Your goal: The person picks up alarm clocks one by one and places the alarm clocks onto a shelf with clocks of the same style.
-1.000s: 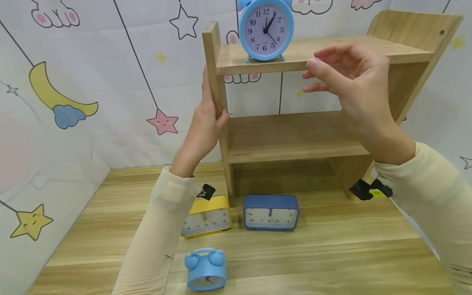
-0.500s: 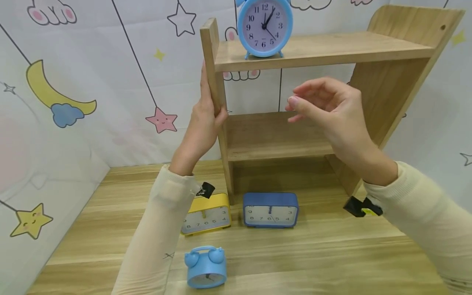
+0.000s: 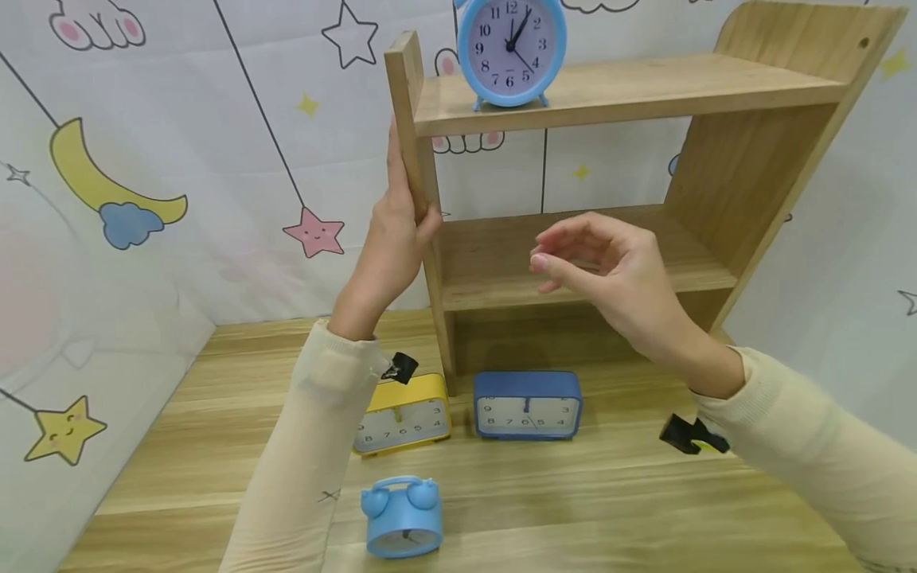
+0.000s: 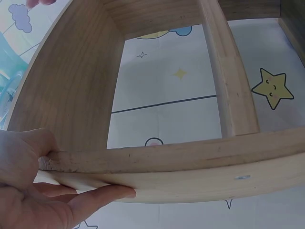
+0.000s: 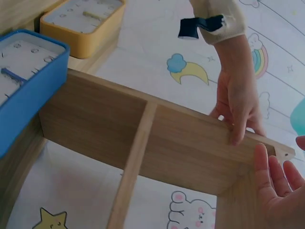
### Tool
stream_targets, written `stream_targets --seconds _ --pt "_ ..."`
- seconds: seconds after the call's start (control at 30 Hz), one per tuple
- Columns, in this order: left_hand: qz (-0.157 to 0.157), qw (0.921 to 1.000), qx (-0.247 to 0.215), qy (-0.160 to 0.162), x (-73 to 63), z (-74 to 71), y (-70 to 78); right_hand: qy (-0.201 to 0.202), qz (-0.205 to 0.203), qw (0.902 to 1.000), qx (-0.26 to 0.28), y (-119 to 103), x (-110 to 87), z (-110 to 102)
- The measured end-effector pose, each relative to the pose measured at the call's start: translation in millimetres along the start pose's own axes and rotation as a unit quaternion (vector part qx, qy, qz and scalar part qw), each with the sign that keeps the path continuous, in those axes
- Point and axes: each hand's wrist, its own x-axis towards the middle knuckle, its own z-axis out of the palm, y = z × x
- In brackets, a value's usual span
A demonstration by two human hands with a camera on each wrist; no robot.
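My left hand (image 3: 392,239) grips the left side panel of a small wooden shelf unit (image 3: 645,83), thumb on the front edge and fingers along the outer face. The left wrist view shows the same hand (image 4: 57,191) pinching that panel (image 4: 190,155). In front of the middle board, my right hand (image 3: 609,278) hovers with loosely bent fingers and holds nothing. A round light blue alarm clock (image 3: 511,48) stands at the left end of the top board, above both hands, its top cut off by the frame.
Below the shelf on the wooden table (image 3: 573,509) stand a yellow rectangular clock (image 3: 411,410), partly behind the left sleeve, and a dark blue rectangular clock (image 3: 528,406). Nearer is a light blue twin-bell clock (image 3: 403,517). Behind hangs a patterned white cloth (image 3: 236,159).
My right hand has moved down and to the left, from beside the top board to in front of the middle board. The left hand keeps its hold on the side panel.
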Motion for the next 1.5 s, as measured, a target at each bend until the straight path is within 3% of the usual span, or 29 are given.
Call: stream_targets --seconds 0.7,1.07,1.5 --pt "0.001 1.0000 -0.009 0.000 1.3 0.2 0.4 -0.077 0.097 0.9921 -0.016 41 -58.5 18" --pt "-0.009 0.9998 -0.014 0.003 -1.2 0.2 -1.9 -0.099 0.129 0.9865 -0.019 66 -84.6 37" --pt "-0.002 0.9999 -0.011 0.002 0.8 1.8 -1.2 -0.143 0.155 0.9774 0.017 99 -115.3 57"
